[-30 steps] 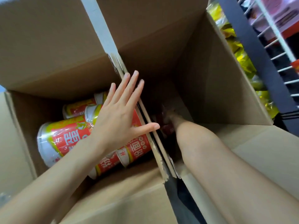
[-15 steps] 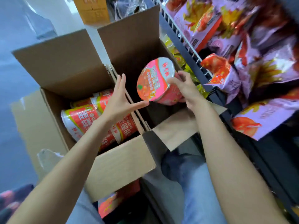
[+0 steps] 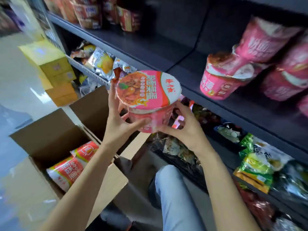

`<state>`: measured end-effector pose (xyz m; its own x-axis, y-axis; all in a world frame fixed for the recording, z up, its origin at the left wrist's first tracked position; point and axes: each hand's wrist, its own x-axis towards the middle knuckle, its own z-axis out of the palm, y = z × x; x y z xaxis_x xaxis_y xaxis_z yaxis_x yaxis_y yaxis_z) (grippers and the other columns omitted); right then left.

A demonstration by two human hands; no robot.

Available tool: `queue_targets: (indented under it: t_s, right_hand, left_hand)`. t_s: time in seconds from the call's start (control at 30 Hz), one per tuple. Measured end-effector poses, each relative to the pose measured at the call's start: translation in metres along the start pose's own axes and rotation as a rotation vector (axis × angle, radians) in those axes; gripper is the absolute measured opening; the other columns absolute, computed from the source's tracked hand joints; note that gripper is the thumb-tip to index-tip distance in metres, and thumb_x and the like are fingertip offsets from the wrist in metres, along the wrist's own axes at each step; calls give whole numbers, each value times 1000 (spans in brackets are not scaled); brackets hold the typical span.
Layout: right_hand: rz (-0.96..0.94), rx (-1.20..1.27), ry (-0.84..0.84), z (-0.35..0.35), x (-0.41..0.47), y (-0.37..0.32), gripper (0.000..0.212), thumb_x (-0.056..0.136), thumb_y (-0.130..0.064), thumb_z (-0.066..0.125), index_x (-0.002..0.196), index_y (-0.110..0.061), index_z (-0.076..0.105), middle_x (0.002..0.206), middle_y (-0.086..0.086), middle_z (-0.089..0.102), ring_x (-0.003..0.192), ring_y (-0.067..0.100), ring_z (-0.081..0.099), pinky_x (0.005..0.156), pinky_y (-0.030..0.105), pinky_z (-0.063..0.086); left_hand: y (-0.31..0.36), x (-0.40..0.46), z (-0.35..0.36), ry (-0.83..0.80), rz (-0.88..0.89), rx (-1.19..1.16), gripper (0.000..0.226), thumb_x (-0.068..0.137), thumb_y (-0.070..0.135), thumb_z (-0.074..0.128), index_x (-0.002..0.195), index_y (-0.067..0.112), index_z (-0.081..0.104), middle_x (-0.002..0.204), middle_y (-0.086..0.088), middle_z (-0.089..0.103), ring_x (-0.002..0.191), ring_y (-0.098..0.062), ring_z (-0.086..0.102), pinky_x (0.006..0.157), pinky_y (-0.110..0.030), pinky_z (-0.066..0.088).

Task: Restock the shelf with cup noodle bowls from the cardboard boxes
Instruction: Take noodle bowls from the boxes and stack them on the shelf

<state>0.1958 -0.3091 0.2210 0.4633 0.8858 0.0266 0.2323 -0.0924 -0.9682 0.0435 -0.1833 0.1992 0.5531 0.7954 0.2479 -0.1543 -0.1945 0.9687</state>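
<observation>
Judging by its thin foil lid, the pink noodle bowl [image 3: 148, 99] is taken to be light and crushable, best held low on its wall. It is clasped between both hands: left hand [image 3: 116, 120] at 9 o'clock, right hand [image 3: 183, 127] at 4 o'clock, beside the shelf [image 3: 221, 104].

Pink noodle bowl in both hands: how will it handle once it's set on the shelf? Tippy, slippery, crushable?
Probably light for its size: the pink noodle bowl is carried by fingertips of the left hand and right hand. Likely slippery, since its wrap looks glossy. Probably a bit top-heavy: the lid is wider than the base, though the shelved pink bowls sit stacked.
</observation>
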Motion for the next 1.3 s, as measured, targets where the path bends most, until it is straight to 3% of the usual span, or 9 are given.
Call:
queue_targets:
  t_s: [0.13, 0.33, 0.47, 0.6, 0.73, 0.8, 0.9, 1.1, 1.3]
  right_hand:
    - [-134, -38, 293, -47, -17, -28, 79, 64, -46, 74, 136, -33, 43, 128, -11, 56, 115, -3, 53, 92, 16, 46]
    - [-216, -33, 500, -123, -11, -44, 63, 73, -42, 71, 129, -32, 43, 123, -20, 56, 113, -5, 54, 96, 21, 44]
    - [-207, -86, 565, -160, 7, -42, 61, 83, -34, 69, 137, -19, 45, 116, -17, 58, 99, -17, 55, 82, 4, 43]
    - [-182, -173, 639, -180, 38, -33, 61, 87, -37, 66, 141, -19, 45, 133, -2, 53, 114, 4, 53, 85, 2, 39]
    - [-108, -265, 684, -181, 62, -23, 52, 94, -26, 57, 142, -16, 39, 133, 3, 46, 107, 2, 42, 69, -1, 33]
    - [-86, -231, 670, -176, 68, -18, 52, 94, -26, 57, 142, -18, 36, 125, -4, 51, 104, 4, 46, 74, 5, 36]
    - [-92, -203, 687, -175, 70, -10, 57, 92, -25, 60, 143, -19, 34, 124, -8, 50, 108, 4, 48, 87, 16, 39]
    - [-94, -168, 727, -188, 62, -3, 53, 92, -19, 59, 141, -19, 38, 124, -8, 49, 104, -3, 49, 72, -6, 36]
    - [-83, -208, 863, -177, 46, 3, 51, 93, -20, 55, 141, -15, 39, 137, -1, 42, 122, 8, 41, 103, 24, 36]
  left_hand:
    - [42, 23, 58, -126, 117, 2, 128, 52, 54, 87, 150, 15, 15, 141, 1, 44, 128, -6, 48, 98, -23, 46]
    - [62, 71, 139, -292, 228, 45, 109, 66, 12, 87, 150, 10, 17, 139, 5, 45, 123, 7, 47, 95, -11, 41]
    - [58, 101, 176, -281, 183, 45, 104, 64, 23, 89, 147, 15, 27, 135, 7, 51, 119, 4, 52, 93, -15, 46]
    - [60, 126, 198, -251, 199, 112, 95, 70, 26, 85, 146, 27, 28, 135, 17, 47, 123, 9, 45, 101, -18, 42]
    - [51, 147, 211, -274, 54, 312, 107, 74, 59, 72, 151, 42, 0, 154, 5, 34, 143, -19, 28, 111, -48, 36]
    - [46, 149, 216, -301, 11, 292, 102, 81, 55, 67, 151, 41, -5, 142, 5, 50, 126, -17, 52, 104, -45, 45]
    - [46, 150, 220, -293, 2, 302, 91, 88, 53, 61, 151, 44, -4, 134, 7, 58, 112, -7, 59, 98, -28, 45]
    - [39, 139, 216, -297, 62, 353, 82, 89, 49, 60, 151, 43, 6, 136, 3, 57, 95, -4, 64, 88, -26, 48]
    - [29, 129, 212, -322, -64, 242, 83, 91, 43, 60, 154, 32, 6, 149, -7, 42, 118, -12, 56, 94, -26, 42]
